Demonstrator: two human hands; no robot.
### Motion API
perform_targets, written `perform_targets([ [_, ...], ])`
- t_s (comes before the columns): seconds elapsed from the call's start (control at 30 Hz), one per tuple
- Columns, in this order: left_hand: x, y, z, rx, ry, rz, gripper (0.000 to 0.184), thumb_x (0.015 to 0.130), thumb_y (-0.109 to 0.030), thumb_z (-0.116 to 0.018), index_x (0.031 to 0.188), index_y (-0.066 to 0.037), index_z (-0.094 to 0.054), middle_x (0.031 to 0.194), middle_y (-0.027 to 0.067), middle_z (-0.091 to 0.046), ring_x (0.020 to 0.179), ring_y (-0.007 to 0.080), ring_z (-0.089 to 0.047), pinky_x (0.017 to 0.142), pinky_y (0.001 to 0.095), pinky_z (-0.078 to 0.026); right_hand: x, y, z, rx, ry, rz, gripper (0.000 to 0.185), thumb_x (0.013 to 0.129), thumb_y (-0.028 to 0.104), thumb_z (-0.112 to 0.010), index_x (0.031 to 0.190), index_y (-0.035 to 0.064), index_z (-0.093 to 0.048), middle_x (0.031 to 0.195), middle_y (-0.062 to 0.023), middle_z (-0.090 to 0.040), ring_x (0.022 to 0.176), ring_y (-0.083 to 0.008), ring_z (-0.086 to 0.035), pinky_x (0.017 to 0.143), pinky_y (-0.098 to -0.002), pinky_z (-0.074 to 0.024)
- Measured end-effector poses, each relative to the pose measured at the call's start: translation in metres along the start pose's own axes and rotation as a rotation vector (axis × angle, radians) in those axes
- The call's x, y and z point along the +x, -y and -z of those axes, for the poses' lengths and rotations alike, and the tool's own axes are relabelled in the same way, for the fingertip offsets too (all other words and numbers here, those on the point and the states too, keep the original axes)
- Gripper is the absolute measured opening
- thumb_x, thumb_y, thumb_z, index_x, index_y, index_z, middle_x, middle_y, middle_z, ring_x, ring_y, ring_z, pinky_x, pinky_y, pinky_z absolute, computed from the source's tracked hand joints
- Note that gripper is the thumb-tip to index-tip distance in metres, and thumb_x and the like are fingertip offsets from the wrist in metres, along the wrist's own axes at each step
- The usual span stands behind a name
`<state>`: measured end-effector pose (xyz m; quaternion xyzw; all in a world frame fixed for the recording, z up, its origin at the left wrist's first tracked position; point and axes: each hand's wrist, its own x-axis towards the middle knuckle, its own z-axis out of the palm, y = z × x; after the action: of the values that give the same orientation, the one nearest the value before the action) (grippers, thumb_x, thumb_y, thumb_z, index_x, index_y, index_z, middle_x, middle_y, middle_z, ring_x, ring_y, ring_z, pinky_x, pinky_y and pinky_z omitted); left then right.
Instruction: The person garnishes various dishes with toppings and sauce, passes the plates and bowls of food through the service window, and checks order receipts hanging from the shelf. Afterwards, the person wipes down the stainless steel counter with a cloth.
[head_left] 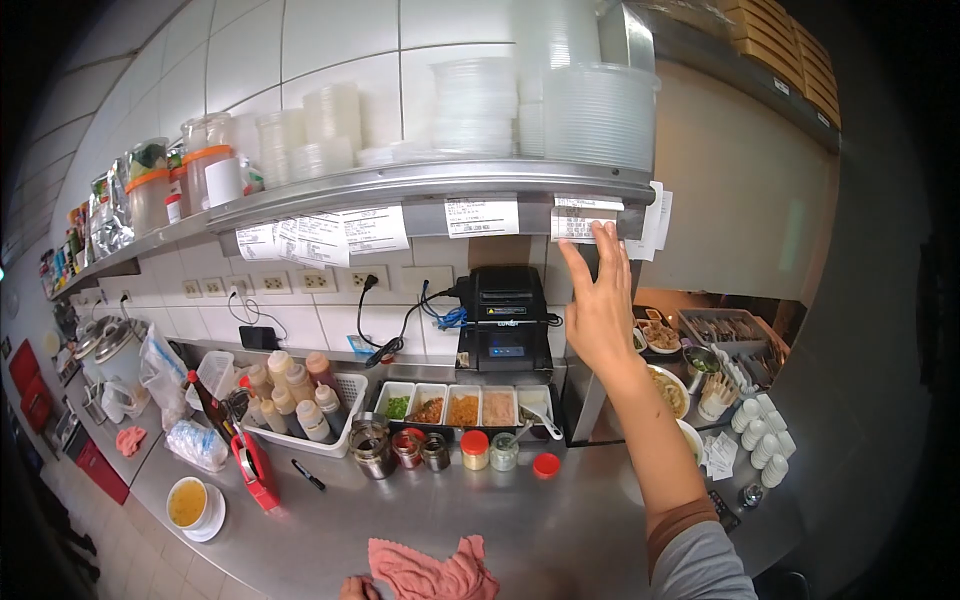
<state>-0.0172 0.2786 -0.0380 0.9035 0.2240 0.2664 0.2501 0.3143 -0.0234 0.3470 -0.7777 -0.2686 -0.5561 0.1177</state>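
Note:
My right hand (600, 310) is raised to the metal shelf edge. Its fingers are stretched out and apart, with the tips over a printed order slip (580, 212) on the slip rail. Whether they press on the paper is hard to see. More slips (482, 216) hang along the rail to the left. At the bottom edge of the view, only a small part of my left hand (357, 588) shows, beside a crumpled pink cloth (432, 568) on the steel counter (560, 530). Most of its fingers are cut off by the frame.
A black printer (505, 320) stands below the rail. Topping trays (463, 409), jars (372, 448) and a basket of sauce bottles (350, 400) line the back. At left are a red tape dispenser (255, 470) and a soup bowl (188, 503). Plastic containers (600, 110) fill the shelf.

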Motion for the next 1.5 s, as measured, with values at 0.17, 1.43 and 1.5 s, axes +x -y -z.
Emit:
perform_targets([
  [0.17,-0.001,-0.001,0.001,-0.027,0.038,0.059,0.014,0.087,-0.012,-0.052,0.096,-0.006,-0.062,0.087,0.0196,-0.064,0.081,0.0402,-0.060,0.072,0.0465,-0.048,0.001,0.007,0.002,-0.076,0.012,-0.015,0.074,0.067,-0.007,-0.061,0.138,0.0087,-0.043,0.147,-0.0224,-0.028,0.142,-0.0357,-0.021,0.115,-0.0536,-0.0158],
  [1.43,0.000,0.010,-0.007,-0.040,-0.013,0.071,0.008,0.081,-0.010,-0.057,0.086,-0.008,-0.062,0.082,0.0148,-0.062,0.078,0.0359,-0.059,0.070,0.0443,-0.047,0.014,0.027,0.003,-0.124,-0.059,-0.064,0.081,0.068,0.000,-0.062,0.144,0.0148,-0.036,0.125,-0.0207,-0.042,0.125,-0.0378,-0.035,0.109,-0.0566,-0.0163],
  [1.5,-0.002,0.005,0.003,-0.043,0.021,0.061,0.012,0.088,-0.014,-0.053,0.094,-0.008,-0.061,0.086,0.0190,-0.064,0.078,0.0406,-0.060,0.068,0.0482,-0.048,0.011,0.027,0.006,-0.138,-0.049,-0.102,0.085,0.068,0.000,-0.063,0.146,0.0114,-0.033,0.118,-0.0182,-0.044,0.121,-0.0345,-0.038,0.109,-0.0568,-0.0156],
])
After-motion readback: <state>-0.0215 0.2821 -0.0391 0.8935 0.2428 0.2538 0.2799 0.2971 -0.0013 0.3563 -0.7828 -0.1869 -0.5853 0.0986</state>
